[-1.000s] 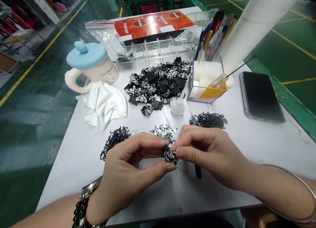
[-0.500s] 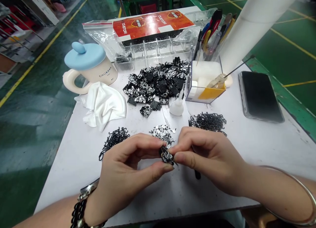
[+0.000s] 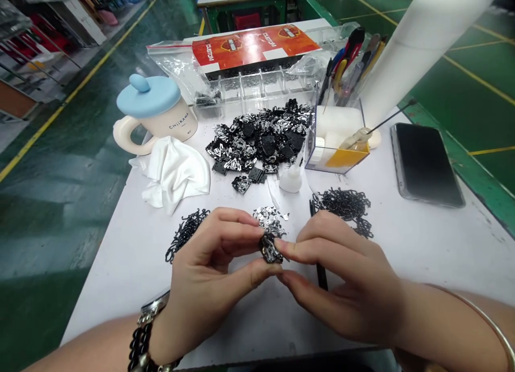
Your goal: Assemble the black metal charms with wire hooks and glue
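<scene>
My left hand [image 3: 213, 270] pinches a small black plastic part with silver metal pieces [image 3: 270, 248] between thumb and fingertips. Against its right side presses the index fingertip of my right hand [image 3: 341, 275], whose thumb tip meets the lower edge near the left thumb. A slim black tool [image 3: 322, 277], perhaps tweezers, passes behind the right fingers; whether they hold it I cannot tell. Just beyond the hands lies a pile of tiny silver metal pieces [image 3: 270, 217]. Small black hooked pieces lie in a left pile [image 3: 187, 230] and a right pile [image 3: 344, 203].
Farther back is a heap of similar black parts [image 3: 257, 138], beside a small white squeeze bottle [image 3: 290, 180]. A clear tool box [image 3: 338, 160], phone [image 3: 427, 165], white cloth [image 3: 177, 170], blue-lidded mug [image 3: 169, 119] and clear divided tray [image 3: 249, 87] stand around it.
The right thumb has dropped lower and opened away from the index finger, which now rests on the part's face. The part has turned slightly in the left fingers. The view has shifted a little.
</scene>
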`<action>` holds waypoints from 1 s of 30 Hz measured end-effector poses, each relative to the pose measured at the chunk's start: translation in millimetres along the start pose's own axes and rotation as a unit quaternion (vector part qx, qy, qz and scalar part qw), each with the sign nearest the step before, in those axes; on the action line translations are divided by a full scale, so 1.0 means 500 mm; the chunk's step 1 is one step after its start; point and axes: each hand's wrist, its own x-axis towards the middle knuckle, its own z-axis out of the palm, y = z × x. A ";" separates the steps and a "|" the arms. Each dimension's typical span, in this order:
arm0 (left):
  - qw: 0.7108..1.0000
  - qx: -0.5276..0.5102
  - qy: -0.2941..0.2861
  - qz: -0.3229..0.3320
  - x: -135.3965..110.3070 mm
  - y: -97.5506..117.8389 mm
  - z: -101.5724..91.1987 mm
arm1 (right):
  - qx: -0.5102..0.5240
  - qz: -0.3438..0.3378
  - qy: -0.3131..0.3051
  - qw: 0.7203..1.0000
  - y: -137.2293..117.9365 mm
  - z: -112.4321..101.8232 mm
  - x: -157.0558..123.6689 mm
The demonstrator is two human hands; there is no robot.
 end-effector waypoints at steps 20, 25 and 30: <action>0.956 -0.145 -0.016 -0.256 -0.006 0.012 0.016 | -0.204 -0.087 0.048 0.974 0.010 0.024 -0.010; 0.959 -0.149 -0.025 -0.242 -0.004 0.015 0.012 | -0.202 -0.076 0.043 0.975 0.005 0.020 -0.008; 0.960 -0.139 -0.030 -0.243 0.000 0.022 0.007 | -0.147 -0.059 0.024 0.987 -0.010 -0.004 0.008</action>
